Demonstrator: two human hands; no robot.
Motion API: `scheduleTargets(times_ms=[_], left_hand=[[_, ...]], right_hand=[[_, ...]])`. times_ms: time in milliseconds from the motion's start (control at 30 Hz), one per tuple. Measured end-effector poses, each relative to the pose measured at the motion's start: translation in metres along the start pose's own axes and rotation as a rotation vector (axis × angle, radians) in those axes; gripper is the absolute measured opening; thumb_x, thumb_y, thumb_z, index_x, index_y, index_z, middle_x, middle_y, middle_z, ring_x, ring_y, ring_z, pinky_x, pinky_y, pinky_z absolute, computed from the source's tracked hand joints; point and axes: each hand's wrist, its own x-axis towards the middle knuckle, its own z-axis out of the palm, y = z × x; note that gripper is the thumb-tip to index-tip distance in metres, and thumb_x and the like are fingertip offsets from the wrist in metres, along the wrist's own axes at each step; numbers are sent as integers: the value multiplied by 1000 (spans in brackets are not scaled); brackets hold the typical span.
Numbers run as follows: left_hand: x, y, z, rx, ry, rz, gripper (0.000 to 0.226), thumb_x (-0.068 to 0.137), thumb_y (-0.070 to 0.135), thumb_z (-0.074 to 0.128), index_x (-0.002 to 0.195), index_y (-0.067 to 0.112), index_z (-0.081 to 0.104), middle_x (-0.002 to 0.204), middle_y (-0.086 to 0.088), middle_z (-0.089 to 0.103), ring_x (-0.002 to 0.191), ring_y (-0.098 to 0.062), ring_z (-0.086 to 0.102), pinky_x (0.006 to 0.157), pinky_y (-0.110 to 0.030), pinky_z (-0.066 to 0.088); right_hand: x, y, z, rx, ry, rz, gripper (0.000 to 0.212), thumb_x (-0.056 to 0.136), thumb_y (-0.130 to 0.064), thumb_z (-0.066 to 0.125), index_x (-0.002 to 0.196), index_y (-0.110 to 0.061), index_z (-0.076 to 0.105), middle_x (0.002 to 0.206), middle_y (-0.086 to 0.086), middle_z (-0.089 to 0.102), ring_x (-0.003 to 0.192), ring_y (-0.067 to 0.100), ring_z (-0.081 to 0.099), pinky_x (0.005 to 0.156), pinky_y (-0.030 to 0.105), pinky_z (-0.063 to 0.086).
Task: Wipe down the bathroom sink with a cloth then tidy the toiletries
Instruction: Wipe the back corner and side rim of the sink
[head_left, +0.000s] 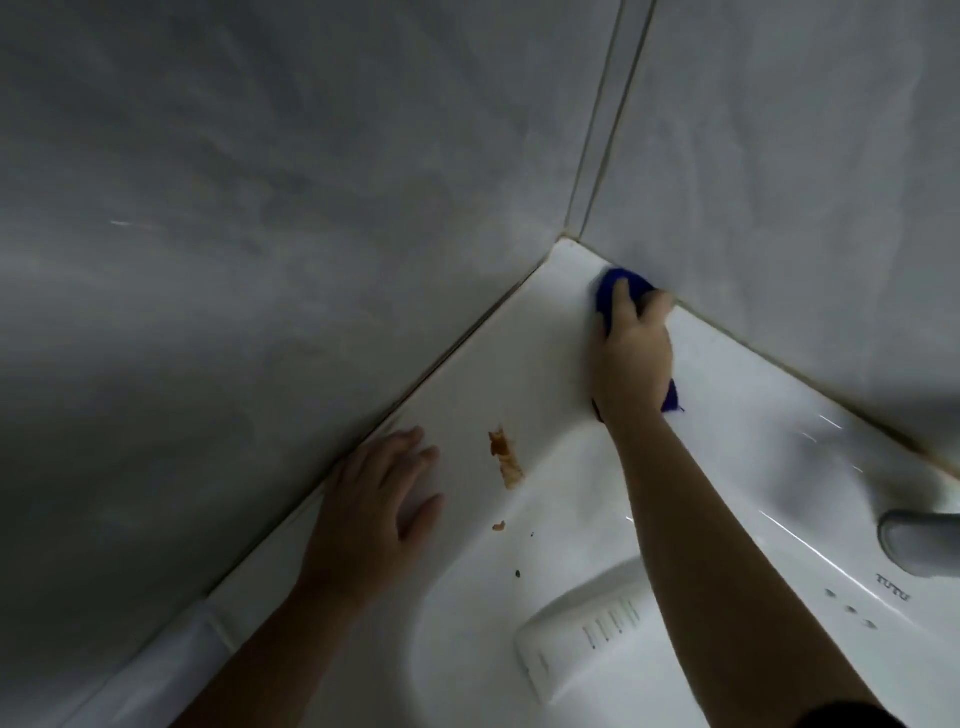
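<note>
Wiping: right hand (631, 353) is gripping blue cloth (607, 291) at far corner, left hand (363, 514) lying flat; brown stain (506, 460) likely needing next pass.

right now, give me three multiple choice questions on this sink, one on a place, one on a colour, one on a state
1. Where is the cloth?
A. in the basin
B. at the back corner of the sink
C. draped over the tap

2. What colour is the stain?
A. brown
B. green
C. black

3. How is the left hand?
A. gripping a tube
B. curled in a fist
C. flat on the sink

Answers:
1. B, the right hand holds it where the two walls meet.
2. A, the smear is brown on white.
3. C, its fingers lie straight on the ledge and hold nothing.
</note>
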Motion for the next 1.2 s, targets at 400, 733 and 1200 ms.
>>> scheduleTargets(times_ms=[400,733,1200], left_hand=[[-3,0,0,-33,-9,-8,49,82,42,43,118,14,61,128,-5,55,118,-23,49,96,-45,41],[-2,-7,5,-44,36,35,45,83,41,46,116,15,61,127,-3,56,118,-20,49,95,-42,42],[2,-4,-2,-65,4,31,49,82,40,43,115,10,63,125,-9,57,116,-27,52,96,-45,43]], right_hand=[[-22,-8,-8,-53,-281,-565,34,86,-16,60,118,-7,58,110,20,51,82,35,56,63,30,39],[-15,-20,13,51,-393,-702,35,84,-12,60,118,-4,55,117,17,50,89,31,57,72,26,36],[-44,9,-16,13,-207,-463,34,85,-14,61,118,-10,59,109,15,53,88,32,57,73,35,47]])
